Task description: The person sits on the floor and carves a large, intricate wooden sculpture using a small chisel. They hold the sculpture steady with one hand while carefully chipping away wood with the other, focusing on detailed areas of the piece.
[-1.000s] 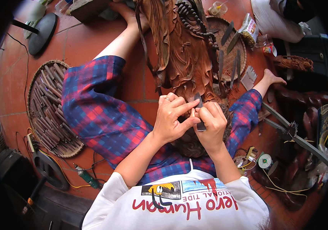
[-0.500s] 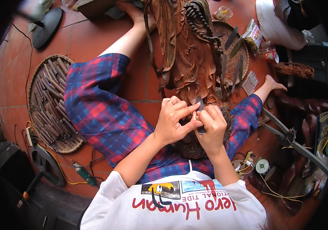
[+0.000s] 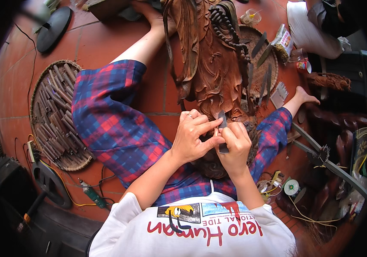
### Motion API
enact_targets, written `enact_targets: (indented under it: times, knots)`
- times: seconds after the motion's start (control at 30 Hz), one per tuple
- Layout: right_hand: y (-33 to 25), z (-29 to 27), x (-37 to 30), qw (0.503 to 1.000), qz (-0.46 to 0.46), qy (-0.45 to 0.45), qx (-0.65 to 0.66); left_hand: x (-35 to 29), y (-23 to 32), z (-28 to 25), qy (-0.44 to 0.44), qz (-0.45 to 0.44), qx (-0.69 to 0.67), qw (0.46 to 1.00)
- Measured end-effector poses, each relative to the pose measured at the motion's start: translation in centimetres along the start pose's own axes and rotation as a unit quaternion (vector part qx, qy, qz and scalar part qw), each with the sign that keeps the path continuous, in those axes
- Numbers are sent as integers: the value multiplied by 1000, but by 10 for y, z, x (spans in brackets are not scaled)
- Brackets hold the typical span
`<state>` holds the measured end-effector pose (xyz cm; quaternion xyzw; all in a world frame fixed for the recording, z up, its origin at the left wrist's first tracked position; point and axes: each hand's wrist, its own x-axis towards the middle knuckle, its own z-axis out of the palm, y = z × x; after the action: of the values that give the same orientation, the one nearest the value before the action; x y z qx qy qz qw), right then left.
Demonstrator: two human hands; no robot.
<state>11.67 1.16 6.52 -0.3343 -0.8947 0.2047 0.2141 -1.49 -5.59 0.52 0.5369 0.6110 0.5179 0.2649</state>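
A carved reddish-brown wooden statue (image 3: 213,64) of a robed figure with beads lies between my legs, its dark knobbly base toward my lap. My right hand (image 3: 236,145) is closed around a flat dark metal blade (image 3: 222,121), like a file or carving blade. The blade's upper end rests at the carved hem folds. From the left, my left hand (image 3: 194,135) reaches in, its index fingertip against the blade and its thumb lower down by my right fingers. Its other fingers are bent near the carving. The blade's working edge is too small to make out.
At left, a round woven tray (image 3: 59,115) holds many wooden-handled tools. Another woven tray (image 3: 273,64) with flat blades stands beyond the statue. A green rotary tool (image 3: 92,193) and cords lie lower left. At right are a metal bar (image 3: 337,165), a wire spool (image 3: 292,187) and dark wood.
Both hands and the blade have shifted very slightly to the left along the hem. Their hold looks the same.
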Motion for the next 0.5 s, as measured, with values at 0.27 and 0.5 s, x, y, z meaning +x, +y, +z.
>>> enact_targets:
  times: [0.27, 0.5]
  knots:
    - [-4, 3, -7, 1000, 21, 3, 0, 0, -1, -5, -16, 4, 7, 1000]
    - [-5, 12, -3, 999, 2, 34, -18, 2, -5, -5, -2, 1, 13, 1000]
